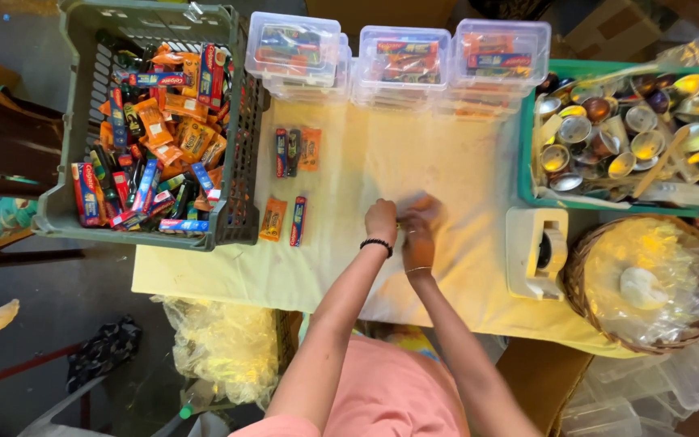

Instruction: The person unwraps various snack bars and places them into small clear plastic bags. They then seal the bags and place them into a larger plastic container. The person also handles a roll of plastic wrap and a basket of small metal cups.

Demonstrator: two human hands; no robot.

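The pink-clothed lap at the bottom of the frame is closest; from it both forearms reach to mid-frame. The left hand (381, 220) and right hand (419, 231) are pressed together over the cloth-covered tabletop (446, 162), fingers curled on something small and blurred; I cannot tell what. The orange and red sachets (283, 219) lie loose left of the hands, near the grey plastic crate (236, 194). A careless elbow sweep could scatter them or nudge the white tape dispenser (536, 251) at right

Grey crate (240, 162) of sachets — green tray (527, 162), wicker basket (578, 267), tape dispenser (535, 251)
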